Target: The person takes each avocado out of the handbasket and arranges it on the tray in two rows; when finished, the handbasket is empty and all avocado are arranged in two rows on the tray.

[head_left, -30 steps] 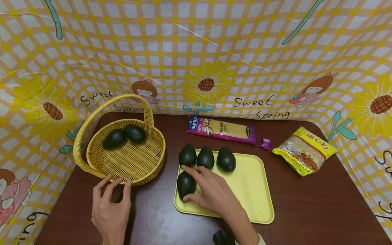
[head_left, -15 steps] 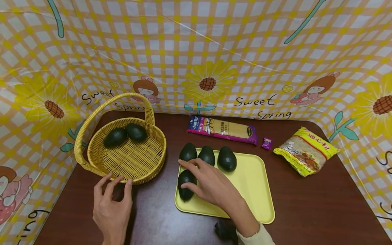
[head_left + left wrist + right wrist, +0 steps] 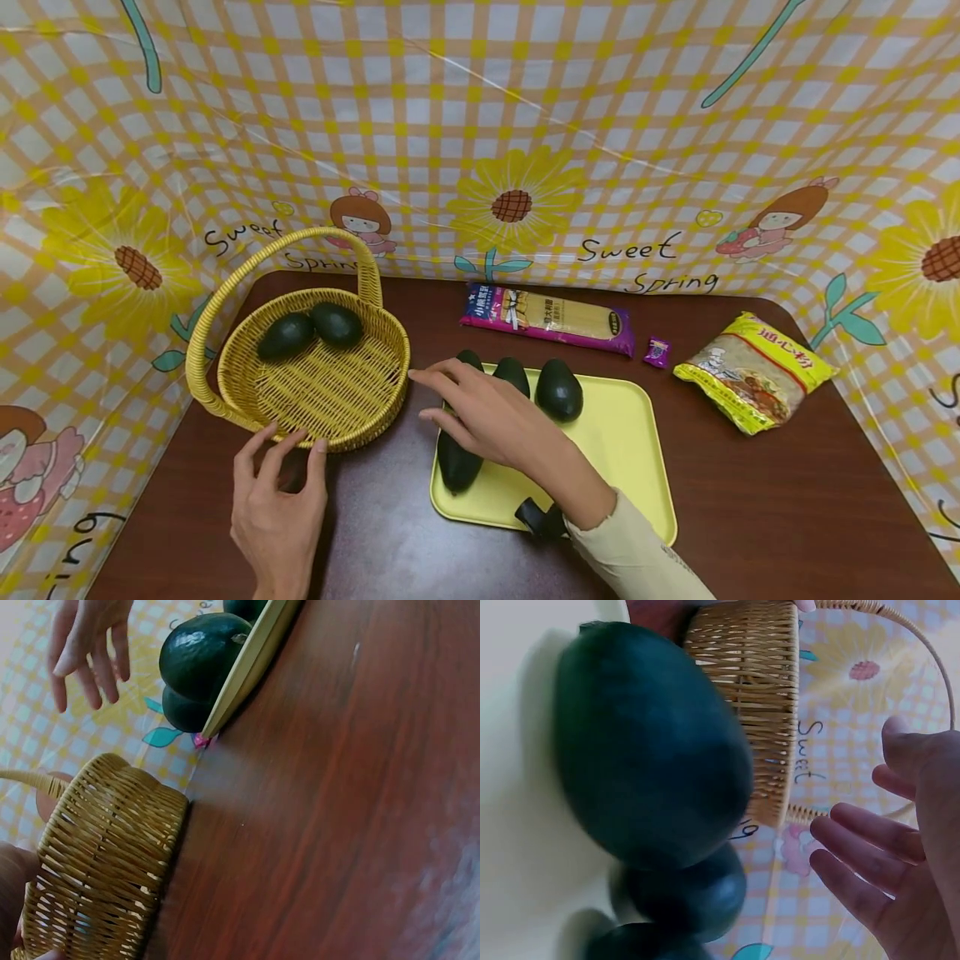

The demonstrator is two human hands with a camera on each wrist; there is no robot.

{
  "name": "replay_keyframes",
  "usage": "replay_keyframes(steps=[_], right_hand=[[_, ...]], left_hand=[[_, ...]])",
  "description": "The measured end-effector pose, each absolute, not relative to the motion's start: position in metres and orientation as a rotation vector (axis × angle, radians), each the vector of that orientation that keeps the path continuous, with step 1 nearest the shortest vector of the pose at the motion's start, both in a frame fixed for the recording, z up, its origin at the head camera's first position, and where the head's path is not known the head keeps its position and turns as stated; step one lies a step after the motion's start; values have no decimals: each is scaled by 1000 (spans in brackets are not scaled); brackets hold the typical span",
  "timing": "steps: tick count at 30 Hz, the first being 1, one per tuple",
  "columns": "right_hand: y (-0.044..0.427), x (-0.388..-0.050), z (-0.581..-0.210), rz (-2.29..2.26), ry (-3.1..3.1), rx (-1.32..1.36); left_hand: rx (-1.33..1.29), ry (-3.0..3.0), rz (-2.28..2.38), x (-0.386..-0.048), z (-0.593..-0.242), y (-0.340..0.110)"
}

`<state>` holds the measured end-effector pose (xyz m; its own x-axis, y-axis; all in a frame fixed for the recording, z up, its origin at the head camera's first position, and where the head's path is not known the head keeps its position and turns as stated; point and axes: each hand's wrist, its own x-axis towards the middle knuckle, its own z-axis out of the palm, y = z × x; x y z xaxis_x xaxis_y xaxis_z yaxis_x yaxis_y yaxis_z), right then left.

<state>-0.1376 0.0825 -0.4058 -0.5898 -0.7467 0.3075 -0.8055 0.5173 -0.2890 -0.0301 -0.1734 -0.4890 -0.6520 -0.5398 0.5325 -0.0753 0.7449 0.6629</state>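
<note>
My left hand [image 3: 279, 508] holds the near rim of the yellow wicker basket [image 3: 390, 408], fingertips and thumb at its edge. Two avocados [image 3: 337, 326] lie at the back left inside this basket. Over the left side of the yellow tray [image 3: 607, 458] hovers my right hand [image 3: 487, 408], holding nothing, its fingers spread toward the basket. Under it, a near-left avocado [image 3: 459, 467] is partly hidden. Three more avocados line the tray's back edge, the right one [image 3: 558, 390] in full view. The right wrist view shows one avocado [image 3: 649, 746] large, with the right hand apart from it.
Behind the tray lies a long pack of noodles [image 3: 551, 319]. A small purple packet [image 3: 657, 352] sits beside it, and a yellow pasta bag [image 3: 756, 372] is at the right. A patterned cloth [image 3: 420, 167] rises around the dark brown table [image 3: 757, 517].
My right hand has come up off the near-left avocado and shifted left and away toward the basket, fingers spread. The left hand stays at the basket rim. The avocados keep their places.
</note>
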Motion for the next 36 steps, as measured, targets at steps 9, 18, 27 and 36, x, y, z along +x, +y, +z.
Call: replay_keyframes(steps=[9, 18, 27, 36], right_hand=[[58, -150, -387, 476, -2583, 1428], [37, -165, -379, 491, -2624, 1533], [19, -192, -373, 520, -2694, 1616], [-5, -219, -367, 440, -2790, 1685]], left_hand=[[470, -2188, -790, -30, -489, -173], [471, -2189, -780, -30, -490, -173], [451, -2188, -774, -31, -490, -174], [464, -2190, -771, -32, -490, -173]])
